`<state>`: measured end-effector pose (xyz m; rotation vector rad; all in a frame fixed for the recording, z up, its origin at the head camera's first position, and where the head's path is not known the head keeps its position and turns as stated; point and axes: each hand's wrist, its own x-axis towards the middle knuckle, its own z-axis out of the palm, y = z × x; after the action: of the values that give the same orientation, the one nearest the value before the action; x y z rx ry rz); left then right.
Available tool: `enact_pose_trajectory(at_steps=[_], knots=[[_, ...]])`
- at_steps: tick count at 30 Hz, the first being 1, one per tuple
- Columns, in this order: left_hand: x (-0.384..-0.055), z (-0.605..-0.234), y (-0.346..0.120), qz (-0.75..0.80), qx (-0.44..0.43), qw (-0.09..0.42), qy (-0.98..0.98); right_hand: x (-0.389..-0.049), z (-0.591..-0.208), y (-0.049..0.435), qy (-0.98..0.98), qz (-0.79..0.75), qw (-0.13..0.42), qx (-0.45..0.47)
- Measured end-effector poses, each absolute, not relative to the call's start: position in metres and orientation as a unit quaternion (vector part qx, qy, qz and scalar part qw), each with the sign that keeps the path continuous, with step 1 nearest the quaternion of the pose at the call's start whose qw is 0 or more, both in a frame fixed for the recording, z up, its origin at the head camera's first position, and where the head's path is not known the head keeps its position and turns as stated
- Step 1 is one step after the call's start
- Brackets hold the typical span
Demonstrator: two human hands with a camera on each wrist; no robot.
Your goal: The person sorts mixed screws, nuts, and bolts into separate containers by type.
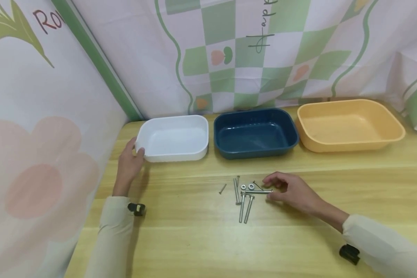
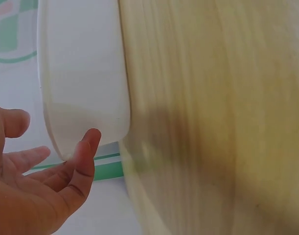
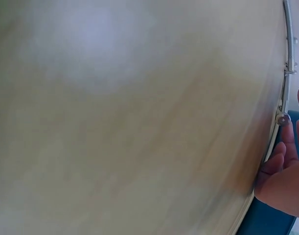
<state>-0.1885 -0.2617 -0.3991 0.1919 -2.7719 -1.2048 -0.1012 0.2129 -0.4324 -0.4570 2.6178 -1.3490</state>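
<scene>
My left hand [image 1: 130, 164] is at the near left corner of a white tray [image 1: 173, 157]. The thumb lies over the rim and the fingers bend against the outer wall, as the left wrist view also shows. My right hand [image 1: 295, 193] reaches in from the right to a small pile of metal hardware. Its thumb is at the head of a long bolt [image 1: 258, 192] that lies crosswise, with the index finger apart from the thumb. Around it lie several more bolts [image 1: 249, 210], two nuts [image 1: 251, 187], and small screws [image 1: 222, 189]. In the right wrist view a fingertip meets the bolt head [image 3: 283, 119].
A dark blue tray [image 1: 257, 153] stands in the middle of the back row, with a yellow tray [image 1: 351, 146] to its right. All stand on a wooden table [image 1: 194, 247]. A printed curtain [image 1: 250, 77] hangs behind, and another sheet [image 1: 38, 96] hangs at the left.
</scene>
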Motion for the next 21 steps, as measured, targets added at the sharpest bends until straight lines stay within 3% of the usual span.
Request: enact_pose_trajectory(at_steps=[21], knots=[[-0.192, -0.407, -0.266, -0.405, 0.08, 0.012, -0.911, -0.102, -0.438, 0.2, 0.887, -0.423, 0.05, -0.179]])
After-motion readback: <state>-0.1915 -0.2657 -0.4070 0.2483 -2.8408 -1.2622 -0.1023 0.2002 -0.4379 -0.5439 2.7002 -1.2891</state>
